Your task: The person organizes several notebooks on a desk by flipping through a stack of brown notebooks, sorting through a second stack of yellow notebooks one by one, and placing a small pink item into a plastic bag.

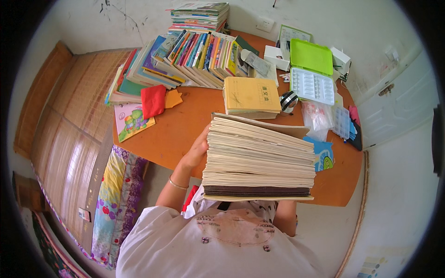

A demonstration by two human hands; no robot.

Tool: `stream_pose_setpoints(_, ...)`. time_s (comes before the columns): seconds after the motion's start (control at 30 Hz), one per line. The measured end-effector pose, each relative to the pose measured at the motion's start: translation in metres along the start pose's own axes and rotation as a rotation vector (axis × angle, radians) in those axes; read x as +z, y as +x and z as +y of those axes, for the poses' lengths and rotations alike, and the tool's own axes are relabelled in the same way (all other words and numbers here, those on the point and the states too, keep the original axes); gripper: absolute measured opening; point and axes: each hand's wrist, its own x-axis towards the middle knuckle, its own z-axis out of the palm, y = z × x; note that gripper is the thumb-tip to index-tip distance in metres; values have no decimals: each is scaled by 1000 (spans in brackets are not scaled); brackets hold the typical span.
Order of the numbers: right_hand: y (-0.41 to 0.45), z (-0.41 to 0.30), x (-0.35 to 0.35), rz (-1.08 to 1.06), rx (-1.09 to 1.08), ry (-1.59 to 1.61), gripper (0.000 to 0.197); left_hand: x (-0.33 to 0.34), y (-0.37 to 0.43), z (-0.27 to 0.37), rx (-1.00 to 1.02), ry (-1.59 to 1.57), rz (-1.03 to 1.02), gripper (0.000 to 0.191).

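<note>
A thick stack of thin notebooks (pixel 259 160) is held up close before my chest, their pale page edges facing me and dark ones lowest. My left hand (pixel 201 144) grips the stack's left side, its fingers partly behind it. My right hand is hidden behind or beneath the stack; only that forearm shows below it. Just beyond, a smaller pile of tan exercise books (pixel 252 97) lies on the orange desk (pixel 184 128).
Leaning books (pixel 198 55) line the desk's back left, near a tall book pile (pixel 198 17). A red cloth pouch (pixel 153 100) lies on the left. An opened green plastic case (pixel 311 57), a plastic bag (pixel 317 116) and a clear compartment box (pixel 341 123) sit right.
</note>
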Motion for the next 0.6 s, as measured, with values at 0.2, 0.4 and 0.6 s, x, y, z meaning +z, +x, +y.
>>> stream_pose_setpoints(0.2, 1, 2, -1, -16, 9, 6, 98, 11, -27, 39, 229, -32, -321, 132)
stream_pose_setpoints(0.4, 3, 0, -3, -17, 0, 5, 98, 29, -37, 40, -113, 212, -138, 136)
stream_pose_setpoints(0.6, 4, -1, -2, -3, -14, -1, 99, 25, -32, 44, -203, 293, -173, 137)
